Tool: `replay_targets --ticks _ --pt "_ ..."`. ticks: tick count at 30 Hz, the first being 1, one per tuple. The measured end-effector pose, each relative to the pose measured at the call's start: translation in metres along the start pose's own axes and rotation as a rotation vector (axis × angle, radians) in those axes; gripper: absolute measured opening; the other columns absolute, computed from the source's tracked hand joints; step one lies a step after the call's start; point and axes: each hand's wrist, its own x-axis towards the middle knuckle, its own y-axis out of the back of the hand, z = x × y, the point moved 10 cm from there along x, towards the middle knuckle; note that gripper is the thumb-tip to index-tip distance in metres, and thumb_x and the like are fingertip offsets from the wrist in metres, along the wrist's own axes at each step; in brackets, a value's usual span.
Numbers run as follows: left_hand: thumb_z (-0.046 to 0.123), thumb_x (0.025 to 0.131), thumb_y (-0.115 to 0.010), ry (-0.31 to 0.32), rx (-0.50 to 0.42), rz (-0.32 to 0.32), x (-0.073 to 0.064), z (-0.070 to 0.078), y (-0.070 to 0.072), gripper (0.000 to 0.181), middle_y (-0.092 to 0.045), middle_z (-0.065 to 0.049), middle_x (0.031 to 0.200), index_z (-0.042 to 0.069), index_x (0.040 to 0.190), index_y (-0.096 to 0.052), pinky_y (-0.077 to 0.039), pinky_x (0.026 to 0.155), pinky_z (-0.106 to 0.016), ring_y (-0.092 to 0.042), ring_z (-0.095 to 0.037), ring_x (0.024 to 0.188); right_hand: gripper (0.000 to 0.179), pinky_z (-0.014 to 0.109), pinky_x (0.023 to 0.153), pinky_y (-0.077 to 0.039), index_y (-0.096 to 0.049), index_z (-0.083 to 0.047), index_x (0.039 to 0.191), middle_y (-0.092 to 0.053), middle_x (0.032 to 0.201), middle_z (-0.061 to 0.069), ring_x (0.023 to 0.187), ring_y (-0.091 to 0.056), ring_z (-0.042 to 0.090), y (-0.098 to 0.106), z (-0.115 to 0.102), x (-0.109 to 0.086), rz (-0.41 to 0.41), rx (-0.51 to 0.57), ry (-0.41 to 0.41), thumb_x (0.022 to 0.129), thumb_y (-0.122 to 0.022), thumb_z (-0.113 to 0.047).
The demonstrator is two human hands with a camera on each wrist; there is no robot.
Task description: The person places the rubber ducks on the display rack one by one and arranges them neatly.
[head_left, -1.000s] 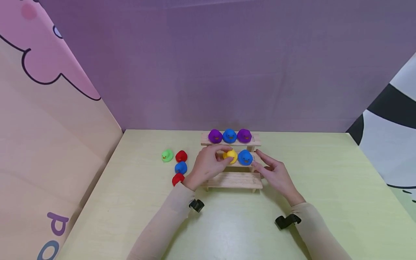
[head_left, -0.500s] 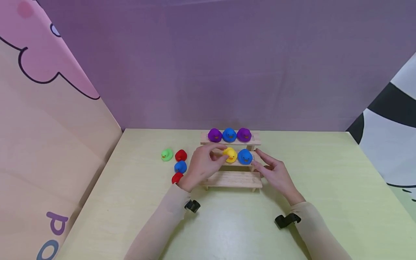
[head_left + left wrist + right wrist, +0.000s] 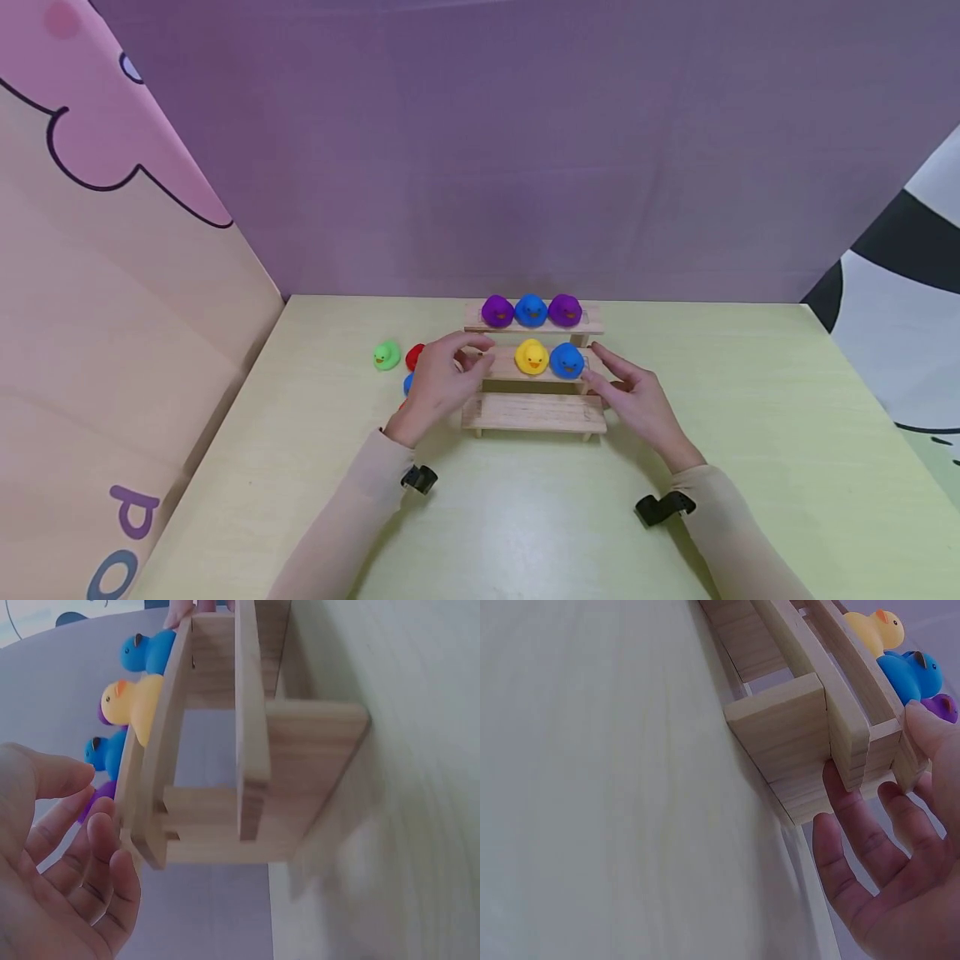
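Note:
A three-step wooden display stand (image 3: pixel 534 412) holds rubber ducks on its upper two steps. On the middle step a yellow duck (image 3: pixel 532 357) sits to the left of a blue duck (image 3: pixel 567 360). My left hand (image 3: pixel 444 379) is at that step's left end, thumb and fingers apart with nothing between them; the left wrist view shows the fingers loosely bent. At the opposite end my right hand (image 3: pixel 636 405) grips the middle step, its thumb (image 3: pixel 930 731) beside the blue duck and other fingers against the stand's side.
Along the top step sit a purple duck (image 3: pixel 497 312), a blue duck (image 3: pixel 531 310) and another purple duck (image 3: pixel 565 310). Left of the stand, a green duck (image 3: pixel 386 356) rests on the table (image 3: pixel 525 517), near red (image 3: pixel 414 357) and blue ducks (image 3: pixel 408 384) partly hidden by my left hand.
My left hand has let go of the yellow duck, leaving it on the middle step, and drawn away to the left. The right hand has stayed at the stand's right end.

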Motion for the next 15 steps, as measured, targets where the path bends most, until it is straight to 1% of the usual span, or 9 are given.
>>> replay_targets --ticks 3,7,9,12,15 --pt "0.025 0.098 -0.076 -0.005 0.009 0.018 -0.002 -0.004 0.006 0.024 -0.077 0.003 0.105 0.015 0.12 -0.08 -0.046 0.058 -0.025 -0.063 -0.014 0.078 0.066 0.013 0.087 -0.056 -0.042 -0.018 0.164 -0.039 0.17 0.017 0.098 -0.081 0.014 0.0 0.001 0.0 0.0 -0.004 0.001 0.107 -0.066 -0.04" --pt "0.025 0.098 -0.074 -0.007 0.014 0.034 -0.004 -0.011 0.012 0.025 -0.079 0.002 0.11 0.015 0.12 -0.08 -0.046 0.059 -0.025 -0.063 -0.014 0.077 0.067 0.016 0.084 -0.058 -0.042 -0.017 0.164 -0.038 0.17 0.018 0.094 -0.08 0.006 0.0 0.001 -0.001 0.0 -0.002 -0.003 0.107 -0.066 -0.04" --pt "0.025 0.098 -0.074 -0.004 0.024 0.041 -0.005 -0.015 0.015 0.025 -0.079 0.002 0.111 0.016 0.12 -0.08 -0.046 0.059 -0.025 -0.063 -0.013 0.077 0.067 0.017 0.084 -0.058 -0.042 -0.016 0.165 -0.038 0.17 0.018 0.093 -0.079 0.005 0.001 0.001 -0.001 0.0 -0.002 -0.005 0.107 -0.066 -0.04" --pt "0.025 0.099 -0.074 0.004 0.036 0.049 -0.005 -0.02 0.021 0.023 -0.078 0.001 0.113 0.017 0.12 -0.08 -0.045 0.058 -0.025 -0.062 -0.014 0.076 0.067 0.016 0.084 -0.058 -0.042 -0.017 0.165 -0.038 0.17 0.018 0.095 -0.08 0.009 0.001 0.0 -0.001 0.002 -0.005 -0.006 0.107 -0.066 -0.041" --pt "0.023 0.099 -0.074 0.014 0.04 0.055 -0.007 -0.026 0.026 0.023 -0.078 -0.001 0.111 0.016 0.12 -0.08 -0.045 0.059 -0.026 -0.06 -0.015 0.074 0.067 0.015 0.086 -0.057 -0.041 -0.017 0.165 -0.038 0.17 0.018 0.1 -0.081 0.017 0.0 0.0 -0.001 -0.001 -0.007 -0.001 0.107 -0.065 -0.04"
